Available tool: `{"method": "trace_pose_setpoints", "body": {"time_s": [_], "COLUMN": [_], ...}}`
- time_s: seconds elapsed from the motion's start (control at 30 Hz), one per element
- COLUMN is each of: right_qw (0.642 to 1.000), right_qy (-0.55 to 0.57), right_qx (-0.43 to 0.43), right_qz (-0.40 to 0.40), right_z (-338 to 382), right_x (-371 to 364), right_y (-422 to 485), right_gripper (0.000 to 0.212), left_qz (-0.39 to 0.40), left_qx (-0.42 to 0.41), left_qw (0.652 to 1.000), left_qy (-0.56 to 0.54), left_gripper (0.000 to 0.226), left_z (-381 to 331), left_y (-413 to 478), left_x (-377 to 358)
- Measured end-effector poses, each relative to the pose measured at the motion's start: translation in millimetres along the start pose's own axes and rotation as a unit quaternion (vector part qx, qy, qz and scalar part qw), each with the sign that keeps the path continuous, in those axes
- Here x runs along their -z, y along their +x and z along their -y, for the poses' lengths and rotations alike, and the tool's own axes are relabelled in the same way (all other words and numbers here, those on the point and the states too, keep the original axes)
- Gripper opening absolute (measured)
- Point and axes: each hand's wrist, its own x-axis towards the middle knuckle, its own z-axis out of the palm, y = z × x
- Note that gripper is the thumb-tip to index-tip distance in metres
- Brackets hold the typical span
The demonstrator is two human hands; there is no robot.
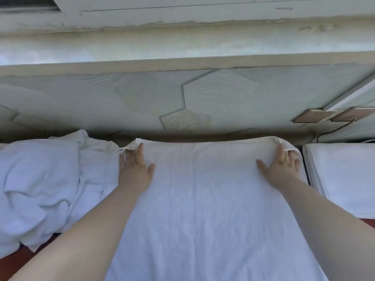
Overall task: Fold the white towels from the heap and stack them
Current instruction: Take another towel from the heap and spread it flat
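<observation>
Head view: towel [203,199] flat at centre on tabletop [12,260]. Left hand [136,167] and right hand [282,166] pinch its 11 and 1 o'clock corners between near-straight fingers [140,153]. Heap [44,179] at 9 o'clock, folded stack [343,175] at 3.

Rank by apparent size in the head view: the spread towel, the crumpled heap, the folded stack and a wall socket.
1. spread towel
2. crumpled heap
3. folded stack (both cropped, so unsure)
4. wall socket

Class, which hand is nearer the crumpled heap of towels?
Left. The left hand lies just beside the heap; the right hand is across the spread towel, by the folded stack.
</observation>
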Motion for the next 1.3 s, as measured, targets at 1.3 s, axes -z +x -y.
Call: {"method": "trace_pose_setpoints", "body": {"time_s": [1.3], "right_qw": [0.975], "right_qy": [-0.139], "right_qx": [0.175], "right_qz": [0.01], "right_z": [80.5], "right_x": [-53.8], "right_y": [-74.1], "right_gripper": [0.08], "left_qz": [-0.023], "left_qx": [-0.156], "left_qw": [0.985], "left_qy": [0.067], "left_gripper": [0.086], "left_z": [41.7], "left_y": [5.9], "left_x": [-20.3]}}
